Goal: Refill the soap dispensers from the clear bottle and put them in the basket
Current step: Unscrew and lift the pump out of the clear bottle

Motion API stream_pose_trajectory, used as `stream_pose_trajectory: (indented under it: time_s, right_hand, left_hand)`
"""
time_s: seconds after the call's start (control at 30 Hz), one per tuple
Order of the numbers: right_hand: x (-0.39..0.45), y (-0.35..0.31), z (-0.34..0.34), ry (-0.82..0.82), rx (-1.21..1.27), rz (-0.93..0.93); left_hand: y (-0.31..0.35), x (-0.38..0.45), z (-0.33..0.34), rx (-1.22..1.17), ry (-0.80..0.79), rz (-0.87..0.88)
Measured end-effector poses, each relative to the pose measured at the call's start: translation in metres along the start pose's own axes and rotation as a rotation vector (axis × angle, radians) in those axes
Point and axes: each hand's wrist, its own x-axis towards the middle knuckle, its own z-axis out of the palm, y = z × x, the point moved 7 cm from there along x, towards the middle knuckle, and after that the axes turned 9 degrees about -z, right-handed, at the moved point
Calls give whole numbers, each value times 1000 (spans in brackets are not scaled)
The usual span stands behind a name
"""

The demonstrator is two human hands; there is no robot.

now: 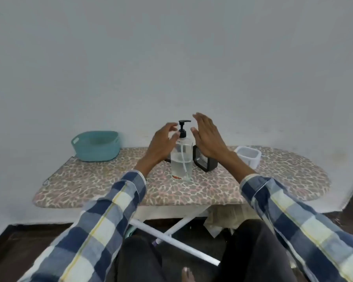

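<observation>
clear bottle (pixel 181 159): standing upright mid ironing board (pixel 90 180), black pump on top, part full
left hand (pixel 161 143): hovering just left of bottle, fingers loosely curled near pump, holding nothing
right hand (pixel 208 139): hovering just right of bottle, fingers straight
basket (pixel 96 146): sitting well left of bottle
black dispenser (pixel 204 161): sitting just right-behind bottle
white container (pixel 249 156): sitting further right of bottle

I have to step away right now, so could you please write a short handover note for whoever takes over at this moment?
Left hand: open, beside the clear bottle's black pump, holding nothing.
Right hand: open, fingers straight, on the other side of the pump, holding nothing.
Clear bottle: upright mid-board, roughly half full, pump on.
Black dispenser: behind the bottle, partly hidden.
White container: on the right.
Basket: teal, far left; nothing visible inside.
Done: nothing visible. Left: refill dispensers, then basket them.
</observation>
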Motion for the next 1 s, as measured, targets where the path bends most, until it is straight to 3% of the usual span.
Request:
stream_pose_trajectory:
  time_s: [0.4, 0.57, 1.0]
  right_hand:
    - [-31, 7, 59, -134, 469, 150]
    - [-33, 12, 76, 18, 555, 190]
    - [-38, 19, 108, 146, 566, 255]
  left_hand:
    - [-7, 2, 29, -209, -26, -139]
    - [-14, 8, 33, -187, 49, -135]
    - [-18, 7, 31, -4, 203, -153]
